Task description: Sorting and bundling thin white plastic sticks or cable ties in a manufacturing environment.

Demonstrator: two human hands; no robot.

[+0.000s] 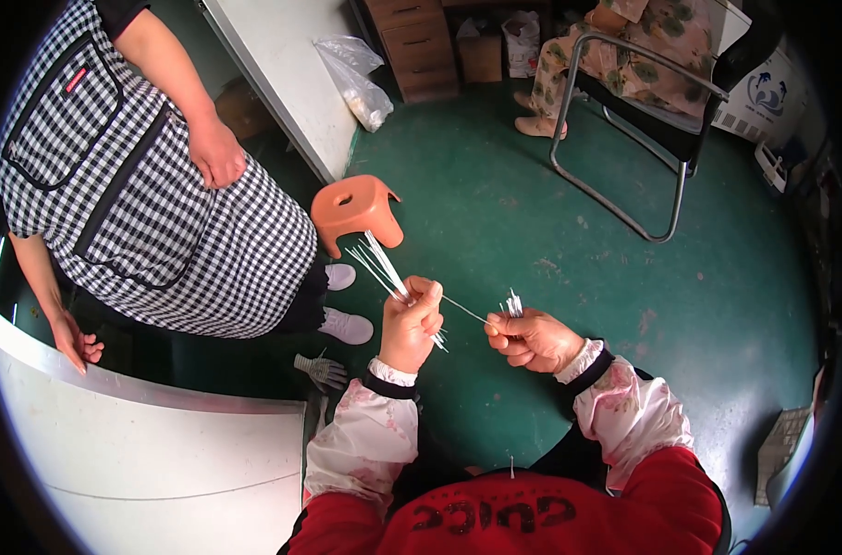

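My left hand (pixel 408 331) is closed around a bundle of thin white strips (pixel 384 265), which fan out above the fist, with a few ends poking out below. Between finger and thumb, my right hand (pixel 543 342) pinches the end of one thin strand (pixel 464 310) that stretches across from the left fist. A second, shorter cluster of white strips (pixel 514 303) sticks up out of my right hand. The exact kind of strip is too fine to make out. Both hands are held up in front of me over the green floor.
An orange stool (pixel 356 211) stands beyond my left hand. A person in a checked apron (pixel 190 222) stands at left, by a white surface (pixel 162 453). A grey glove (pixel 321 372) lies near its edge. Farther right, someone sits on a metal-framed chair (pixel 670 190).
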